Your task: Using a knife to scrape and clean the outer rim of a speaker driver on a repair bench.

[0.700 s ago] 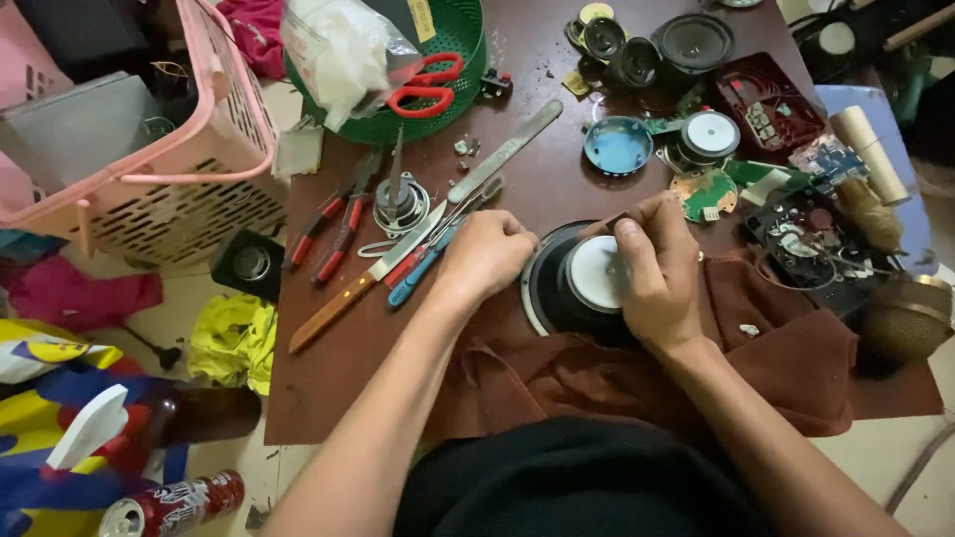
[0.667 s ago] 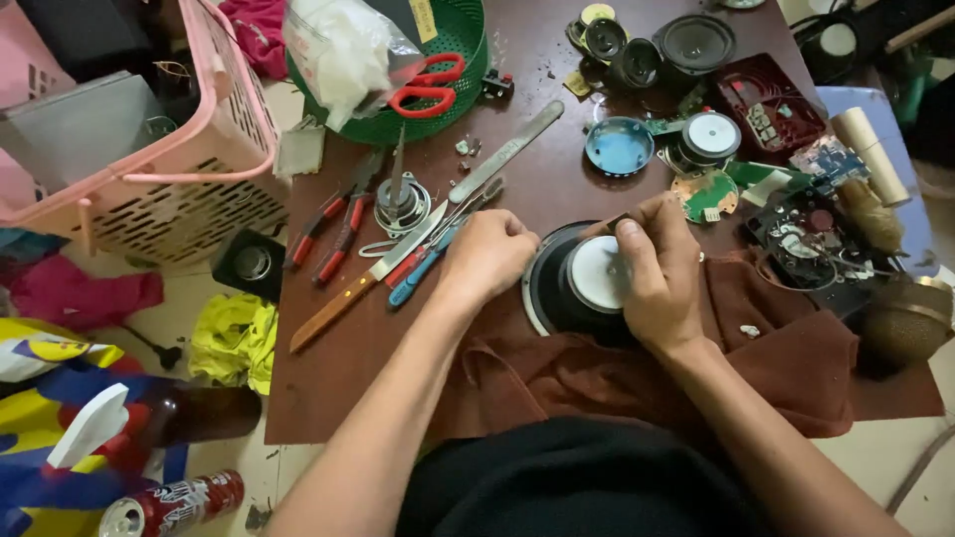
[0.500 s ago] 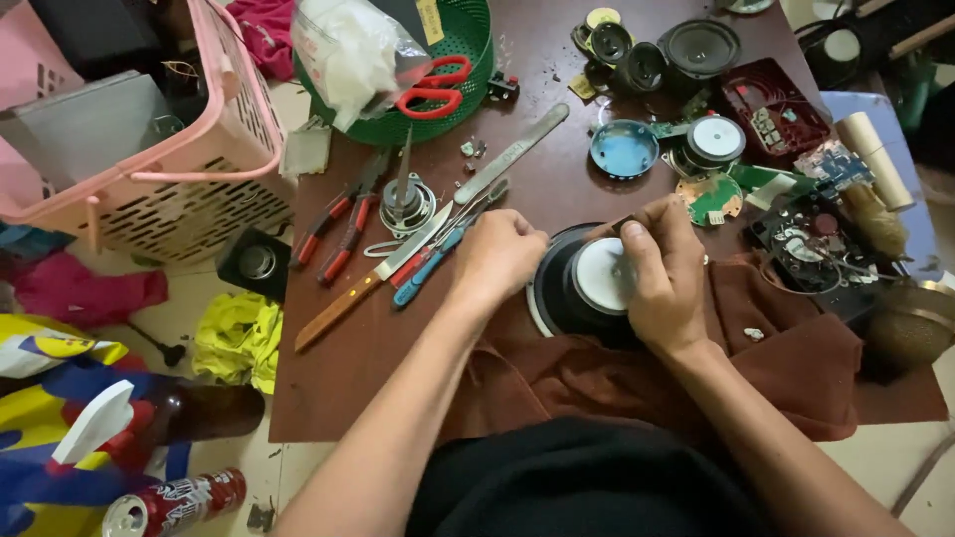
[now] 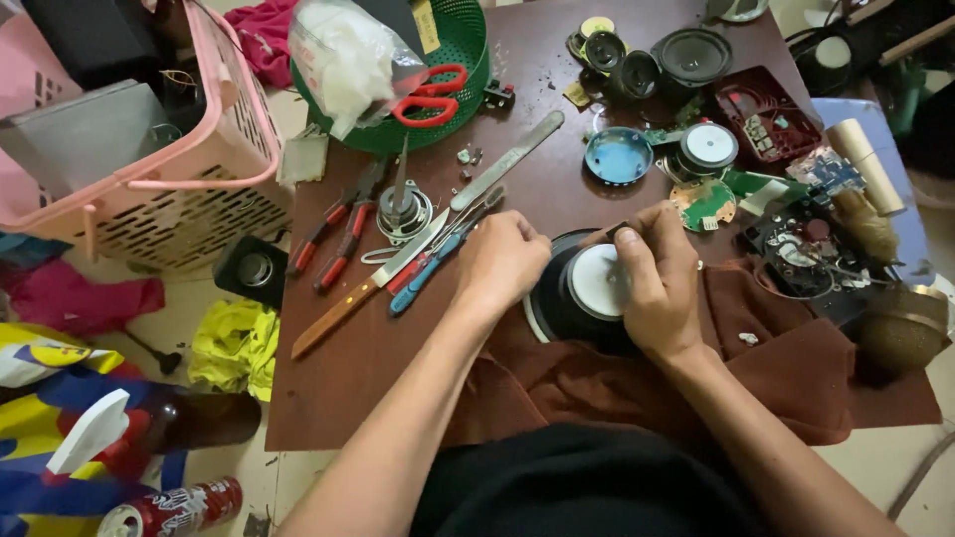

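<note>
A round black speaker with a white magnet back [image 4: 587, 288] lies face down on a rust-brown cloth [image 4: 796, 368] on the dark wooden table [image 4: 348, 358]. My left hand [image 4: 502, 264] grips its left rim with fingers curled. My right hand [image 4: 659, 278] wraps over its right side, thumb on the white disc, fingertips pinched at the top edge. What the fingertips pinch is too small to make out.
Pliers [image 4: 333, 234], a wooden-handled knife [image 4: 363, 293], a blue screwdriver [image 4: 438, 259] and a metal file [image 4: 507, 159] lie to the left. A green basket with red scissors [image 4: 433, 94] stands behind. Speaker parts [image 4: 691, 55], a blue lid [image 4: 618, 155] and circuit boards [image 4: 706, 204] crowd the right. A pink basket [image 4: 149, 149] is beside the table.
Both hands stay on the speaker. The view has shifted slightly, and my right fingertips have worked a little along the top rim.
</note>
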